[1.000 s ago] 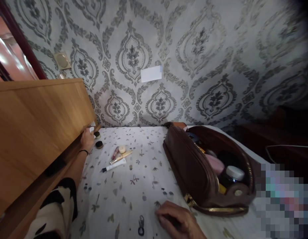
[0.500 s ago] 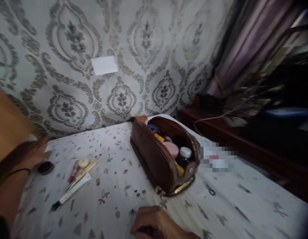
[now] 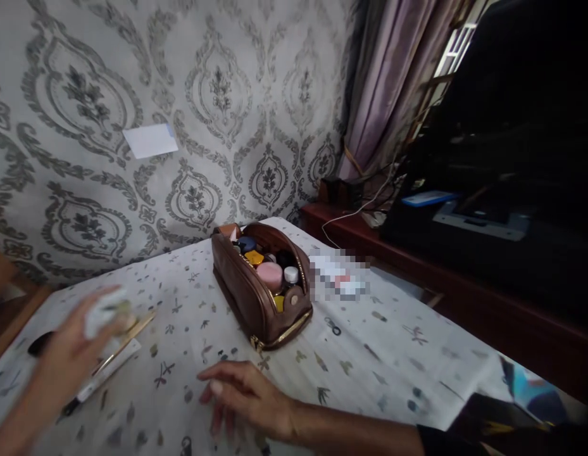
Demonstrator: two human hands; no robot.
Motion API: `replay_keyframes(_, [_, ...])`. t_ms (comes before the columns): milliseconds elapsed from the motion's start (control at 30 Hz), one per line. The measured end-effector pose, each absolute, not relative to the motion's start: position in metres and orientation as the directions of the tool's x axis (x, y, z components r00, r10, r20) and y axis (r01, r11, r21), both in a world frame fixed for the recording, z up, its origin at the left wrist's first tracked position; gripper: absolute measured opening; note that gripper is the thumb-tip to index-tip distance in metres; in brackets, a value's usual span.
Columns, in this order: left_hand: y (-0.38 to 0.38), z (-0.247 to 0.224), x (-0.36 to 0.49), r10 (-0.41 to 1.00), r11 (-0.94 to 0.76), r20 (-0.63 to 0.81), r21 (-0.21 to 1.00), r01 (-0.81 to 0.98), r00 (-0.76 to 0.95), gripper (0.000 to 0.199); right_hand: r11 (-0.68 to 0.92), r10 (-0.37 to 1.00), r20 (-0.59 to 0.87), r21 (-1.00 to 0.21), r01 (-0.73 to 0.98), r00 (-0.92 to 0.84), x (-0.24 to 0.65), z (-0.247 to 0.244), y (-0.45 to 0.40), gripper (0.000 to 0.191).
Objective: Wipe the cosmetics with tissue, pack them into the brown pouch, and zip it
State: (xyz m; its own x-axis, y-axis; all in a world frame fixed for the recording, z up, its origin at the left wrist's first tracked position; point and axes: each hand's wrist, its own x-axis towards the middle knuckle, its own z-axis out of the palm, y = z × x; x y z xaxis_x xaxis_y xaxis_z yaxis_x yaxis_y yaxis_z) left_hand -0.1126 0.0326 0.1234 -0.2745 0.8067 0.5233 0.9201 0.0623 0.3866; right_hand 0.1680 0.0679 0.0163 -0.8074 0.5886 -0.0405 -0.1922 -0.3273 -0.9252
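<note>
My left hand [image 3: 78, 345] is lifted at the left, blurred, with a small white and greenish item [image 3: 104, 311] between its fingers. Beneath and beside it on the patterned sheet lie a wooden stick [image 3: 140, 325], a white tube with a black end [image 3: 104, 375] and a dark oval object [image 3: 40, 344]. My right hand [image 3: 249, 396] hovers over the sheet at the lower middle, fingers apart and holding nothing. Just behind it stands a brown zippered bag [image 3: 241, 294], open on top, with a pink round container [image 3: 269, 277], a white-capped bottle [image 3: 291, 274] and yellow items inside.
A patterned wall with a white card [image 3: 151, 140] rises behind the sheet [image 3: 189, 329]. At the right are a dark red ledge [image 3: 322, 223], a white cable and a purple curtain [image 3: 374, 88]. A small dark looped item [image 3: 332, 326] lies right of the bag.
The view has turned right. My left hand has moved from the far left edge to above the small items and taken hold of something. My right hand's fingers have spread.
</note>
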Motion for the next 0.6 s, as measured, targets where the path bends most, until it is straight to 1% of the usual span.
replay_keyframes(33, [0.032, 0.112, -0.088, 0.859, -0.035, 0.481, 0.398, 0.917, -0.176, 0.044, -0.432, 0.563, -0.058, -0.871, -0.234, -0.824, 0.165, 0.017, 0.067, 0.071])
replay_keyframes(100, [0.022, 0.085, -0.039, 0.872, -0.244, 0.489, 0.373, 0.895, 0.034, 0.042, -0.578, 0.525, -0.065, -0.760, -0.299, -0.848, 0.159, 0.017, 0.066, 0.080])
replay_keyframes(133, [0.014, 0.072, -0.016, 0.879, -0.302, 0.465, 0.370, 0.879, 0.106, 0.045, -0.614, 0.519, -0.062, -0.721, -0.321, -0.852, 0.158, 0.016, 0.066, 0.081])
replay_keyframes(167, [0.006, 0.060, 0.003, 0.871, -0.315, 0.478, 0.373, 0.873, 0.110, 0.049, -0.630, 0.524, -0.060, -0.699, -0.339, -0.850, 0.158, 0.015, 0.065, 0.081])
replay_keyframes(233, [-0.008, 0.043, 0.030, 0.852, -0.313, 0.518, 0.390, 0.866, 0.075, 0.055, -0.634, 0.551, -0.072, -0.684, -0.361, -0.832, 0.160, 0.013, 0.064, 0.074])
replay_keyframes(267, [-0.013, 0.038, 0.038, 0.848, -0.301, 0.528, 0.407, 0.862, 0.046, 0.054, -0.638, 0.558, -0.082, -0.680, -0.363, -0.826, 0.161, 0.012, 0.064, 0.071])
replay_keyframes(333, [-0.017, 0.035, 0.044, 0.844, -0.270, 0.536, 0.462, 0.845, -0.023, 0.045, -0.652, 0.546, -0.083, -0.667, -0.361, -0.833, 0.165, 0.012, 0.062, 0.065])
replay_keyframes(467, [-0.016, 0.044, 0.044, 0.822, -0.221, 0.542, 0.587, 0.779, -0.175, 0.029, -0.663, 0.491, -0.011, -0.654, -0.365, -0.871, 0.168, 0.015, 0.062, 0.060])
replay_keyframes(533, [-0.016, 0.049, 0.043, 0.812, -0.217, 0.536, 0.642, 0.736, -0.229, 0.030, -0.663, 0.481, -0.007, -0.657, -0.359, -0.877, 0.167, 0.015, 0.063, 0.058])
replay_keyframes(600, [-0.017, 0.049, 0.041, 0.806, -0.209, 0.525, 0.686, 0.697, -0.274, 0.035, -0.659, 0.488, -0.008, -0.659, -0.363, -0.873, 0.166, 0.014, 0.063, 0.059])
